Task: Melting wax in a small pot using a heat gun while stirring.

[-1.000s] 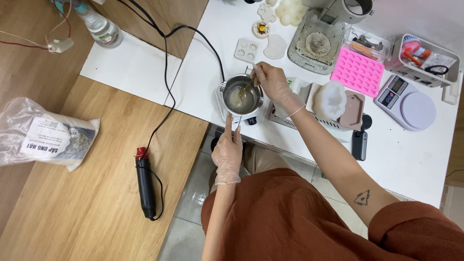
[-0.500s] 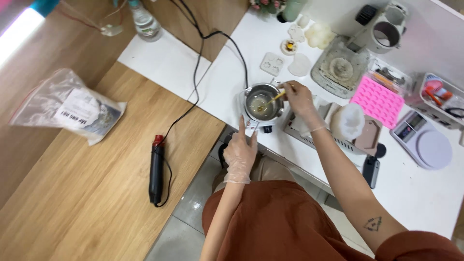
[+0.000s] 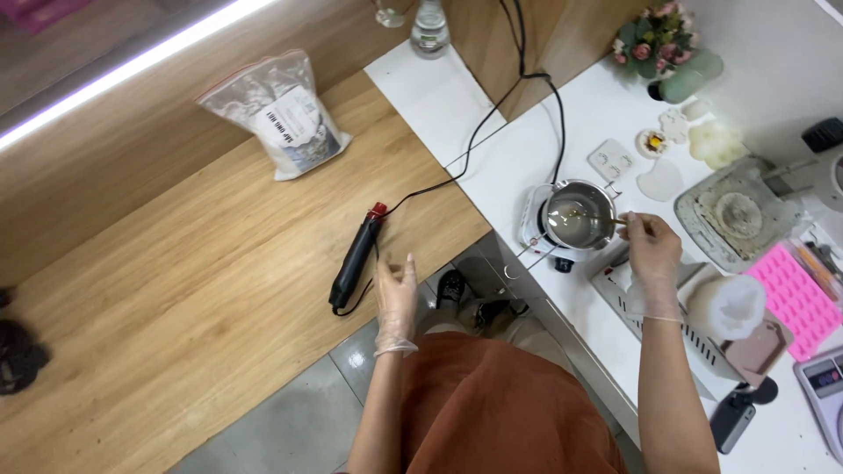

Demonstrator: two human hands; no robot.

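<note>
R hand (image 3: 652, 254), in a thin clear glove, sits just right of a small metal pot (image 3: 578, 216) on the white surface (image 3: 527, 149); its grip is pinched on a thin stick (image 3: 606, 219) whose far end reaches over the pot rim into the pale liquid inside. Pot stands on a small white hotplate (image 3: 532, 230), w/ a black cable (image 3: 492, 114) running from that area up and away across the surface. L hand (image 3: 397, 298), also gloved, hangs in the air over the gap between the white surface and the wooden surface (image 3: 202, 290), fingers spread and straight, holding nothing, touching nothing. Nearest thing to it: a black heat tool w/ a red tip (image 3: 356, 262) lying flat on the wood, just to its left, apart from the hand. Further back on the wood, a clear plastic bag w/ a paper label (image 3: 274, 112) lies on its side. Around the pot on the white side: white moulds (image 3: 612, 160), a grey tray-like device (image 3: 733, 215), a pink silicone mould (image 3: 795, 294) at the right, a white cup-like piece (image 3: 727, 307) close to the R wrist, and a small flower pot w/ pink blooms (image 3: 660, 46) at the back. A scale (image 3: 825, 386) shows at the right edge, partly cut off. Person wears rust-coloured clothing (image 3: 500, 404).
</note>
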